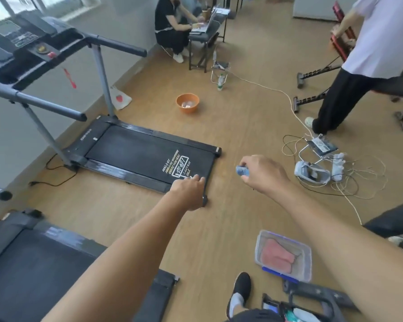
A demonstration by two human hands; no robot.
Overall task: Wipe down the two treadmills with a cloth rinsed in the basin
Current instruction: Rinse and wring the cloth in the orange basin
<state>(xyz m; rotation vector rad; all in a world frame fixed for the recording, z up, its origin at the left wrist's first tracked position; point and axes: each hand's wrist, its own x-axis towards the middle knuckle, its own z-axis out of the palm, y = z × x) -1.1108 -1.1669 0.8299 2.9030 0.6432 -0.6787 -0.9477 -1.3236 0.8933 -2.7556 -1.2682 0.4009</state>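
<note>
A black treadmill (135, 152) with grey rails lies across the middle of the wooden floor. A second treadmill (44, 263) fills the lower left. An orange basin (188, 103) holding water stands on the floor beyond the first treadmill. My right hand (263, 175) grips a small bunched blue cloth (242, 171) in the air past the treadmill's rear end. My left hand (190, 191) reaches out over the rear corner of the first treadmill, fingers extended and holding nothing.
A clear plastic box (286, 273) with a pink cloth sits by my foot. Cables, a power strip (337, 166) and devices litter the floor at right. One person sits at a small table (203, 36) at the back; another stands at right.
</note>
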